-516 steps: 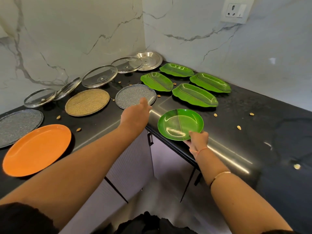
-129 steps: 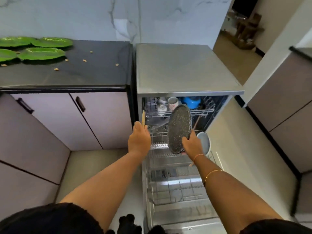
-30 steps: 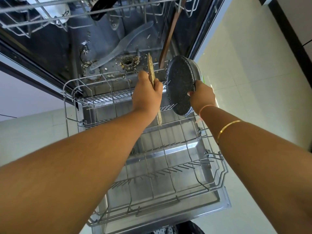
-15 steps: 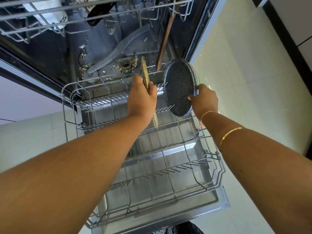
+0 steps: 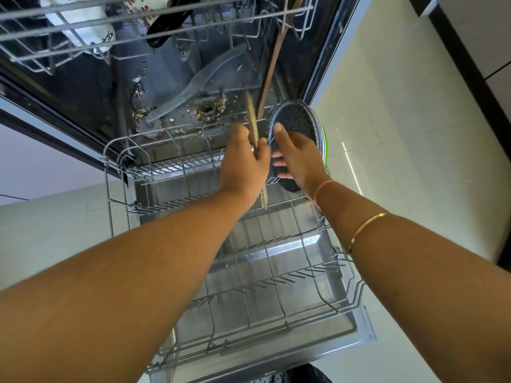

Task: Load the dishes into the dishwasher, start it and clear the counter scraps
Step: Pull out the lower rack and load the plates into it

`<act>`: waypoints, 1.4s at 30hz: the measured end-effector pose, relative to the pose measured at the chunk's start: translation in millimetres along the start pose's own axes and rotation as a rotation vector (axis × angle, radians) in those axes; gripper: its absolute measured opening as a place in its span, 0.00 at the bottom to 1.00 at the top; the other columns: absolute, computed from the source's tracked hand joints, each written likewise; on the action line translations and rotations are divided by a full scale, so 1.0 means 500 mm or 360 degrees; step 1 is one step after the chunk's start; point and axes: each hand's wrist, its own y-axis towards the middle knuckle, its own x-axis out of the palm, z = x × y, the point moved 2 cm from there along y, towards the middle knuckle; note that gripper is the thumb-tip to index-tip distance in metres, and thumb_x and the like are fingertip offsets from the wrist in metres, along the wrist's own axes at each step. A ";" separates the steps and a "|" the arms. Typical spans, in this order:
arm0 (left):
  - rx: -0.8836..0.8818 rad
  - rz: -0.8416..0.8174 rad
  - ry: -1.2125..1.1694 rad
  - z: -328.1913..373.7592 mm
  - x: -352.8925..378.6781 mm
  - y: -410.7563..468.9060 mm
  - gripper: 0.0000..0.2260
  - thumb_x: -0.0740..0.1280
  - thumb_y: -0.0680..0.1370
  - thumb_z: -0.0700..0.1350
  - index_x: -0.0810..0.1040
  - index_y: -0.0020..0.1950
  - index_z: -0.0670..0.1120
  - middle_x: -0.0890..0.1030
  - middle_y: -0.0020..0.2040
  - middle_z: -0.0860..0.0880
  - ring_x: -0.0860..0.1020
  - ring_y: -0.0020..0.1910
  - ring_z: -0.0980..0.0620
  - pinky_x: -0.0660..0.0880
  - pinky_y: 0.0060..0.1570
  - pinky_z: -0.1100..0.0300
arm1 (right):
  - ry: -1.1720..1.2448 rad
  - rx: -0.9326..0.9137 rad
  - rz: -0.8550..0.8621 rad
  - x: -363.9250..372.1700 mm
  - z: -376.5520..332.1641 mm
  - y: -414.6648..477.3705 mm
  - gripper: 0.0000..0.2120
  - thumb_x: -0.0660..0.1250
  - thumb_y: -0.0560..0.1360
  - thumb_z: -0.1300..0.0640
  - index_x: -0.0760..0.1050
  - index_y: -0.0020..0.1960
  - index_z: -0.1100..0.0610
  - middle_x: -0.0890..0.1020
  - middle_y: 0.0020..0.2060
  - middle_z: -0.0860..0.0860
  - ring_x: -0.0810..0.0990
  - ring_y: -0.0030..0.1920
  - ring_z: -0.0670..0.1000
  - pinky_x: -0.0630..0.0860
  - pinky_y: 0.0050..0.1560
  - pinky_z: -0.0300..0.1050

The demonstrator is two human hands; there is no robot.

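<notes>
While my left hand point(image 5: 246, 164) pinches the tan plate point(image 5: 252, 120) by its rim, fingers curled tight round the edge, the plate stands edge-on at frame centre above the back of the lower rack point(image 5: 279, 280). Just right of it, my right hand point(image 5: 300, 158) lies across the face of the speckled plate point(image 5: 297, 120), thumb and fingers spread on it. A green plate point(image 5: 326, 153) shows as a sliver behind that one. I cannot tell whether either of those two sits in the tines yet. I judge these plates light, stiff and slick-faced, liable to slide against each other. I would hold each by the rim, thumb on one face and fingers behind, and lower it between tines rather than press on the flat.
</notes>
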 end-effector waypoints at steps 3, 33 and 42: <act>0.0157 -0.0171 -0.0022 0.009 0.015 -0.021 0.06 0.64 0.77 0.39 0.68 0.51 0.41 0.74 0.43 0.47 0.72 0.36 0.54 0.63 0.30 0.70 | 0.0047 0.0046 -0.0170 0.004 -0.041 0.011 0.22 0.60 0.73 0.34 0.76 0.46 0.53 0.82 0.42 0.51 0.82 0.43 0.50 0.80 0.38 0.44; -0.0431 -0.0423 0.0176 -0.131 -0.044 -0.091 0.12 0.64 0.77 0.40 0.71 0.61 0.43 0.73 0.62 0.45 0.74 0.51 0.52 0.70 0.39 0.65 | -0.0874 -0.0382 0.0576 -0.003 -0.038 0.047 0.14 0.58 0.78 0.56 0.76 0.59 0.58 0.80 0.49 0.54 0.78 0.44 0.54 0.79 0.50 0.49; -0.0394 -0.0377 0.0210 -0.144 -0.050 -0.093 0.11 0.64 0.77 0.39 0.72 0.59 0.44 0.74 0.60 0.46 0.73 0.50 0.55 0.71 0.46 0.62 | -0.0671 0.0014 0.0228 0.024 -0.007 0.042 0.12 0.61 0.78 0.59 0.76 0.57 0.63 0.79 0.46 0.55 0.79 0.47 0.56 0.78 0.53 0.51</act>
